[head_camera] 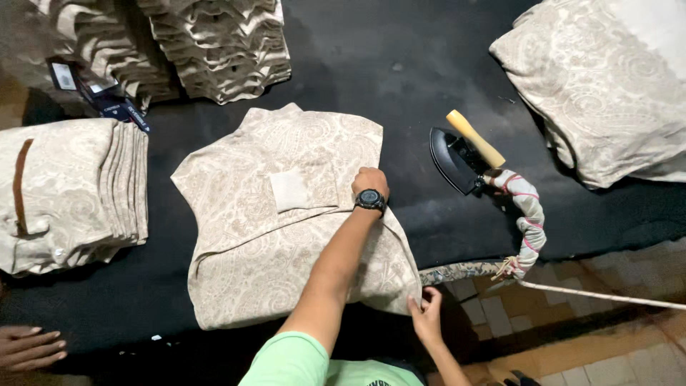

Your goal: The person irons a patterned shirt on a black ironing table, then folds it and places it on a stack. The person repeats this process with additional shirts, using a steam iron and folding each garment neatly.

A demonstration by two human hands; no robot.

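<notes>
**Head view: both hands on a folded shirt**

Head camera looks down on a black table (386, 64), where a cream paisley shirt (286, 236) lies folded at the centre. Left hand (369, 182), with a watch (370, 200) on its wrist, presses flat on the shirt's right side. Right hand (426, 318) pinches the shirt's lower right corner. An iron (457, 157) rests just right of the shirt. Stacks (71, 189) of folded shirts lie left. Another person's hand (28, 348) rests at the lower left edge.

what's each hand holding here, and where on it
The right hand pinches the cream paisley garment at its near right corner. The left hand presses flat on the garment's middle, gripping nothing.
</notes>
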